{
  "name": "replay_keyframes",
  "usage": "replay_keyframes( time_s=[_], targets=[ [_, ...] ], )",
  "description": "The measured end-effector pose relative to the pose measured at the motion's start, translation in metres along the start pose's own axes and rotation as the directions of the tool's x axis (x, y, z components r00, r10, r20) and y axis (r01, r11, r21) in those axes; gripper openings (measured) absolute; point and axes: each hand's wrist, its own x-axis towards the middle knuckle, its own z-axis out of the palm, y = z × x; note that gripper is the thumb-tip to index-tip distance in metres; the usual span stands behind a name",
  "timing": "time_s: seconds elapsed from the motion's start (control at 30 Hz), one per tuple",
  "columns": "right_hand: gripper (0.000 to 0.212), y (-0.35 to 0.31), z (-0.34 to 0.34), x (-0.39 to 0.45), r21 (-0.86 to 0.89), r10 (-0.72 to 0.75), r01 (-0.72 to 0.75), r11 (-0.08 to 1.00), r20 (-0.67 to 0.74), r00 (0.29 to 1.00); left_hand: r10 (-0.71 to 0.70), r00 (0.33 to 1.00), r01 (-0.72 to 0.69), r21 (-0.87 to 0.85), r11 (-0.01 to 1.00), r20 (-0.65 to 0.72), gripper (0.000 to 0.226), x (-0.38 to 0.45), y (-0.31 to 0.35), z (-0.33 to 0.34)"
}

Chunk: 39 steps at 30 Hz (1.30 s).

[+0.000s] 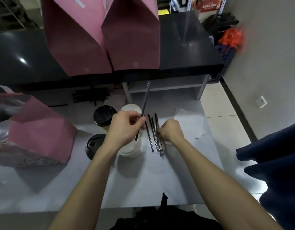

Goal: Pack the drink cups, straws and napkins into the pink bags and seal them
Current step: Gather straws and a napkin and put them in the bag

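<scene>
**Straws being gathered, bags not yet filled**

Two tall pink bags [77,39] [133,39] upright on the raised black counter [185,47], tops out of view, so sealed or not cannot be told. A third pink bag [42,130] lower left on the white surface [143,180], apparently open, contents blurred.

Four drink cups still out on that surface: two with black lids [104,115] [93,145], two with white lids [131,108] [131,148], all just left of the straws. White napkins [190,123] spread flat to the right, unpacked.

Loose wrapped straws [153,135] lying side by side between the hands. Left hand [125,128] with grip pinched on one straw [146,100], lifted and tilted away. Right hand [171,130] with grip curled around the near ends of the lying straws.

Judged progress: early to middle; cups, straws and napkins for this bag remain to pack, sealing still ahead.

Writing: a small round mark low on each upright bag, too small to read; red box on the far shelf, lettering illegible.
</scene>
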Motion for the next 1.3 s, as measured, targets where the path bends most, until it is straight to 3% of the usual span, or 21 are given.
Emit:
replay_keyframes(
  time_s=[0.13, 0.2, 0.3, 0.37, 0.43, 0.63, 0.7, 0.77, 0.8, 0.87, 0.9, 0.97, 1.03, 1.13, 1.3],
  targets=[
    [0.026, 0.013, -0.017, -0.001, 0.087, -0.056, 0.053, 0.995, 0.031, 0.998, 0.001, 0.999, 0.000, 0.013, 1.000, -0.046, 0.031, 0.003, 0.007, 0.013],
    [0.026, 0.014, -0.028, -0.003, 0.296, -0.107, 0.099, 0.950, 0.010, 0.994, -0.008, 0.998, 0.009, 0.026, 1.000, -0.057, 0.032, 0.005, 0.011, 0.020],
    [0.021, 0.012, -0.052, -0.011, 0.674, -0.176, 0.168, 0.719, -0.057, 0.983, -0.056, 0.998, 0.056, 0.023, 0.998, -0.027, 0.031, 0.009, 0.019, 0.032],
    [0.018, 0.007, -0.068, -0.018, 0.769, -0.239, 0.240, 0.593, -0.118, 0.964, -0.071, 0.997, 0.070, 0.030, 0.997, 0.018, 0.030, 0.014, 0.024, 0.039],
    [0.015, 0.002, -0.079, -0.024, 0.781, -0.285, 0.302, 0.547, -0.165, 0.944, -0.081, 0.994, 0.083, -0.028, 0.996, 0.072, 0.025, 0.018, 0.030, 0.046],
    [0.011, 0.004, -0.084, -0.030, 0.689, -0.350, 0.433, 0.581, -0.269, 0.897, -0.044, 0.986, 0.076, -0.200, 0.977, 0.159, 0.022, 0.024, 0.038, 0.059],
    [0.012, 0.011, -0.084, -0.029, 0.699, -0.346, 0.432, 0.570, -0.273, 0.898, -0.049, 0.987, 0.083, -0.221, 0.972, 0.155, 0.018, 0.028, 0.039, 0.062],
    [0.018, 0.024, -0.084, -0.025, 0.637, -0.331, 0.448, 0.627, -0.303, 0.894, -0.081, 0.988, 0.111, -0.249, 0.962, 0.128, 0.015, 0.031, 0.041, 0.066],
    [0.017, 0.034, -0.084, -0.021, 0.527, -0.338, 0.456, 0.717, -0.309, 0.889, -0.098, 0.989, 0.123, -0.252, 0.960, 0.109, 0.016, 0.032, 0.042, 0.068],
    [0.017, 0.053, -0.084, -0.018, 0.120, -0.410, 0.441, 0.889, -0.218, 0.886, -0.112, 0.991, 0.125, -0.215, 0.968, 0.072, 0.018, 0.034, 0.043, 0.071],
    [0.024, 0.060, -0.082, -0.020, -0.071, -0.427, 0.421, 0.904, -0.103, 0.899, -0.107, 0.992, 0.116, -0.173, 0.978, 0.060, 0.019, 0.035, 0.042, 0.072],
    [0.034, 0.071, -0.072, -0.025, -0.238, -0.408, 0.417, 0.877, 0.088, 0.909, -0.101, 0.994, 0.106, -0.113, 0.988, 0.045, 0.021, 0.034, 0.043, 0.074],
    [0.026, 0.076, -0.062, -0.030, -0.263, -0.433, 0.458, 0.849, 0.149, 0.889, -0.115, 0.993, 0.119, -0.177, 0.977, 0.033, 0.021, 0.034, 0.042, 0.075],
    [0.015, 0.082, -0.055, -0.032, -0.254, -0.462, 0.481, 0.839, 0.133, 0.877, -0.128, 0.989, 0.147, -0.408, 0.901, 0.073, 0.018, 0.031, 0.040, 0.078],
    [0.015, 0.082, -0.056, -0.034, -0.168, -0.481, 0.477, 0.862, 0.021, 0.876, -0.180, 0.981, 0.196, -0.433, 0.880, 0.077, 0.020, 0.026, 0.036, 0.074]
  ],
)
